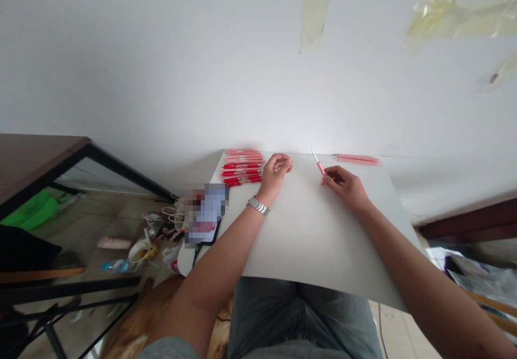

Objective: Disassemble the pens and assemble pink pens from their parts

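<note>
At about ten o'clock from our lap, a pixelated flat device (205,213) is sitting at the left edge of a white board (323,235). Beyond it, at eleven o'clock, a row of red pens (242,168) is lying side by side along the board's far edge. Our left hand (273,173), wearing a steel wristwatch (257,205), is resting on the board just beside that row, its fingers (283,160) curling inward and bunching at the tips; we cannot tell whether they are pinching anything small. At about one o'clock, our right hand (345,188) is gripping a slim pink pen (320,167), its fingers (333,174) closing around the barrel while the thin metal tip is pointing toward eleven o'clock. Farther right, a single pink pen (357,159) is lying along the far edge, well apart from both hands.
</note>
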Available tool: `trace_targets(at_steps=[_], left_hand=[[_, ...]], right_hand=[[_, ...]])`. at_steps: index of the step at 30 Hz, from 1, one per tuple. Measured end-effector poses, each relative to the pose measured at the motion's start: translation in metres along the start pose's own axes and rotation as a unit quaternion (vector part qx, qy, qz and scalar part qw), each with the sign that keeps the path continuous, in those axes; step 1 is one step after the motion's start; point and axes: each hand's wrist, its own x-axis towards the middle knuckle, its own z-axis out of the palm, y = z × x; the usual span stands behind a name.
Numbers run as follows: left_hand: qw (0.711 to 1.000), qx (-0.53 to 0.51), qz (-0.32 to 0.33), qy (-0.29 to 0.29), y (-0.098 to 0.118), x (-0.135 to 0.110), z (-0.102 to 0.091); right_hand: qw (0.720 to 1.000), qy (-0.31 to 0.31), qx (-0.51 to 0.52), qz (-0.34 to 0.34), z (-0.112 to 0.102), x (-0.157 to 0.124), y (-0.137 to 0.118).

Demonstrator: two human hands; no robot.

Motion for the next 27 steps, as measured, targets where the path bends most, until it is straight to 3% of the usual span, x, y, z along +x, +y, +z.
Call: trace_targets(at_steps=[6, 9, 27], left_hand=[[0.982, -0.164, -0.067, 0.059, 0.009, 0.0, 0.002], [0.975, -0.193, -0.076, 0.08, 0.014, 0.0, 0.002], [0.988, -0.123, -0.087, 0.021, 0.014, -0.004, 0.001]], right_hand=[[1.0, -0.011, -0.02, -0.008, 0.0, 0.0, 0.001], [0.999, -0.014, -0.023, -0.017, 0.001, 0.0, 0.003], [0.997, -0.027, -0.047, -0.059, 0.001, -0.001, -0.007]])
